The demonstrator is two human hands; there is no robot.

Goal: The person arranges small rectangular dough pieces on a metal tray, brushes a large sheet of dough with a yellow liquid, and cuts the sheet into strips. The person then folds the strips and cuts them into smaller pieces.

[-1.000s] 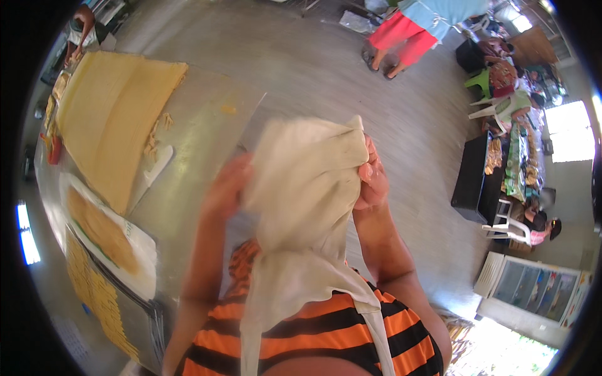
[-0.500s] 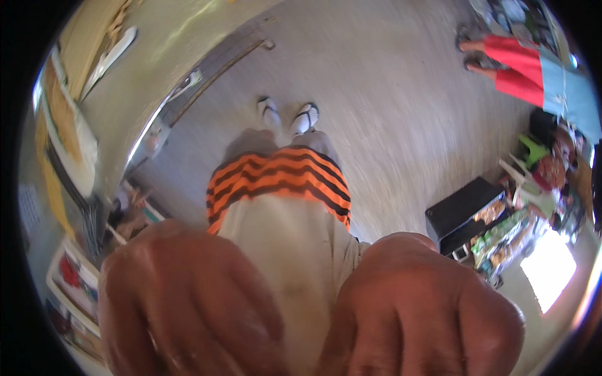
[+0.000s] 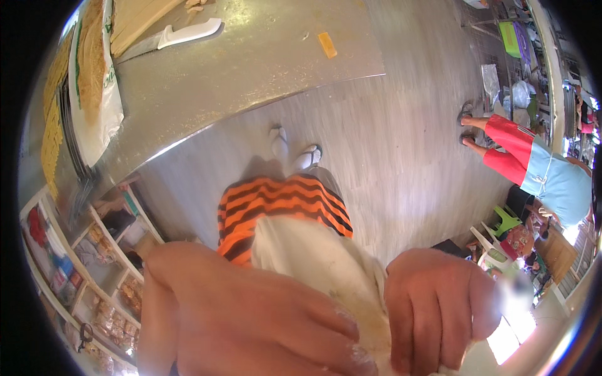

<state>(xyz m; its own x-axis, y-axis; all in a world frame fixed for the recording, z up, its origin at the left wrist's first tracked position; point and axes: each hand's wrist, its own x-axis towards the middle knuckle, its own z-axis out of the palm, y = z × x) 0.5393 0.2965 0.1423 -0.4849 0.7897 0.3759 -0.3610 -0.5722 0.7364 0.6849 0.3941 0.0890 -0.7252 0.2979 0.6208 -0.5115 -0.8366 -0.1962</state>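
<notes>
A cream cloth [image 3: 304, 250] hangs down my front over orange and black striped shorts [image 3: 285, 200]. Across its lower part lies my left hand [image 3: 251, 313], fingers stretched out, with white residue on the fingertips touching the fabric. The left thumb is hidden. My right hand [image 3: 433, 307] is closed, its fingers curled round the cloth's right side, and a bit of the fabric shows below it. Both hands are very near the view.
A metal-topped table [image 3: 251, 81] ahead on the left bears a white-handled knife [image 3: 191, 32] and a small yellow scraper-like piece [image 3: 327, 45]. Shelves [image 3: 103, 297] with packages stand at lower left. Another person [image 3: 558, 182] stands at right, near a green chair [image 3: 505, 219].
My left hand has moved right and its fingers have straightened across the cloth. The right hand stays closed, slightly farther right. The view has shifted, showing more of the table and shelves.
</notes>
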